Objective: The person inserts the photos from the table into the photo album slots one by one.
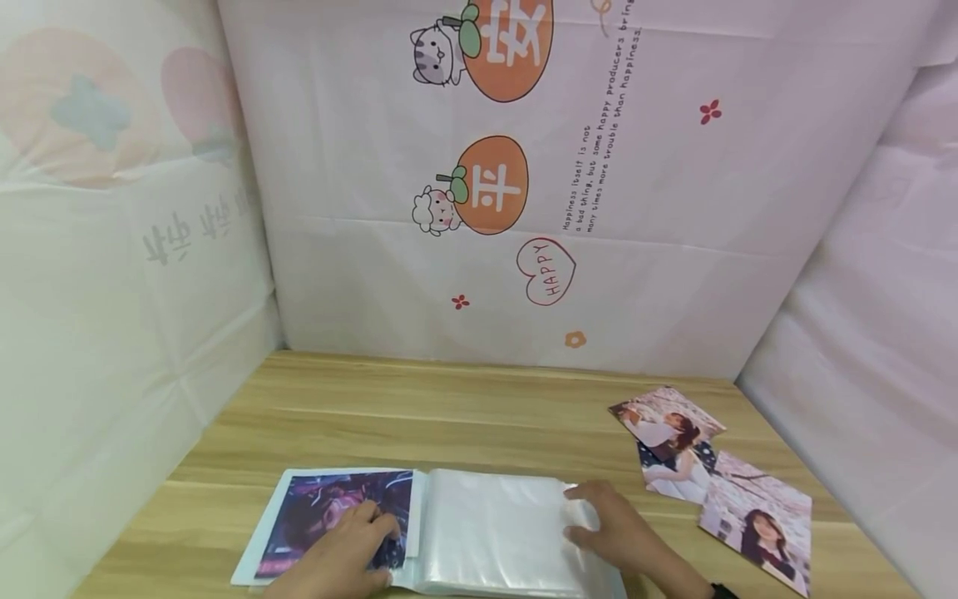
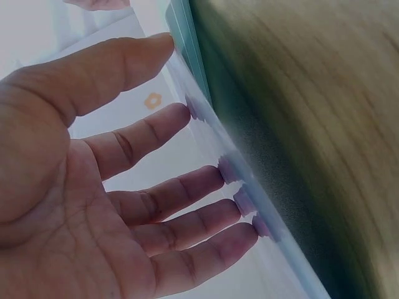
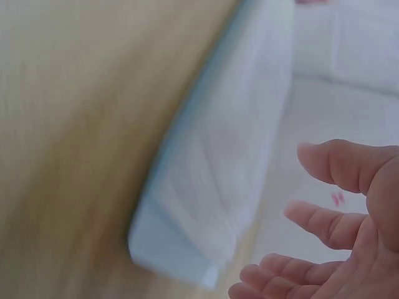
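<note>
An open photo album (image 1: 264,532) with a pale blue cover lies on the table at the front. Its left side carries a dark purple-blue photo (image 1: 310,499). Clear plastic sleeves (image 1: 494,528) are stacked on the right side. My left hand (image 1: 337,549) rests on the photo side; in the left wrist view its fingertips touch the glossy page with the fingers extended. My right hand (image 1: 617,526) is at the right edge of the sleeves. In the right wrist view its thumb and fingers are spread, with nothing between them, and look slightly apart from the sleeves (image 3: 218,168).
Three loose photos lie right of the album: one with pink blossom (image 1: 666,420) on top, a darker one (image 1: 677,474) partly under it, and a portrait (image 1: 759,520) nearer the front. A printed white cloth (image 1: 359,274) walls the wooden table (image 1: 449,416) at the back and sides.
</note>
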The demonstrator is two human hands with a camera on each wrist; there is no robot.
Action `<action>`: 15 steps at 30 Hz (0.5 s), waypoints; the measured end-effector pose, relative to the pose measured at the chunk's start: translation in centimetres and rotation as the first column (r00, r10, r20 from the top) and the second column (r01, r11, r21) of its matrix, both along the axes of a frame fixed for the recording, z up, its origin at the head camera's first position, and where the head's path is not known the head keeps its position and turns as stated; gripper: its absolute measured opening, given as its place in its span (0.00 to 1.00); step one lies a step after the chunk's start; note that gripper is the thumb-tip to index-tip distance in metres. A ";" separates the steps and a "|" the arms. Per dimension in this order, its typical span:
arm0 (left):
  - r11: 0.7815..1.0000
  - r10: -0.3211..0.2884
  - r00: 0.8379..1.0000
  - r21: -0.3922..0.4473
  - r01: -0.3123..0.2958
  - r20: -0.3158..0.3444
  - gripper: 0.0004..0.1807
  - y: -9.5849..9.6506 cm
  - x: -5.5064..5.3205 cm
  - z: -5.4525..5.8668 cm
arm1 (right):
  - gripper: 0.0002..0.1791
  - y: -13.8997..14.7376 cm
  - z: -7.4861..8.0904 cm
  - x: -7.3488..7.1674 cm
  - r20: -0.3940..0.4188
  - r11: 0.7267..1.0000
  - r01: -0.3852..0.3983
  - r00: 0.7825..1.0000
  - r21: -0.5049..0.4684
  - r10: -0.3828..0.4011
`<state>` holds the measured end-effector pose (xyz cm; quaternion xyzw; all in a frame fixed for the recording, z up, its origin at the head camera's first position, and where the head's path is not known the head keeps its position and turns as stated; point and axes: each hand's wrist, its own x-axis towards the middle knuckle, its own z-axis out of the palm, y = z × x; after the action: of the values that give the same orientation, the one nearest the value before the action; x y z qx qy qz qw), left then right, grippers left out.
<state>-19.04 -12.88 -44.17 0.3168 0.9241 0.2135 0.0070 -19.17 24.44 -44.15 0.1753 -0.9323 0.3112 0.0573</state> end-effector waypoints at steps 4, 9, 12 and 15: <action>1.000 0.002 1.000 0.008 -0.002 -0.003 0.18 -0.2 0.0 0.0 | 0.23 2.4 0.7 -0.4 0.001 0.990 0.140 0.990 0.018 -0.140; 1.000 0.004 1.000 0.002 -0.004 -0.003 0.18 -0.3 0.1 0.0 | 0.23 6.8 0.5 -0.8 0.022 0.954 0.283 0.958 0.103 -0.287; 1.000 0.001 1.000 0.003 -0.001 0.016 0.18 -0.3 0.2 0.1 | 0.24 9.8 0.3 -0.9 0.015 0.919 0.358 0.931 0.167 -0.366; 1.000 -0.001 0.999 0.011 0.000 0.044 0.18 -0.3 0.2 0.3 | 0.27 12.8 0.3 -0.6 0.042 0.860 0.432 0.888 0.273 -0.459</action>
<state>-18.85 -13.19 -43.89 0.3124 0.9225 0.2253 0.0257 -19.77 37.20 -43.82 -0.0557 -0.9814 0.1754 0.0553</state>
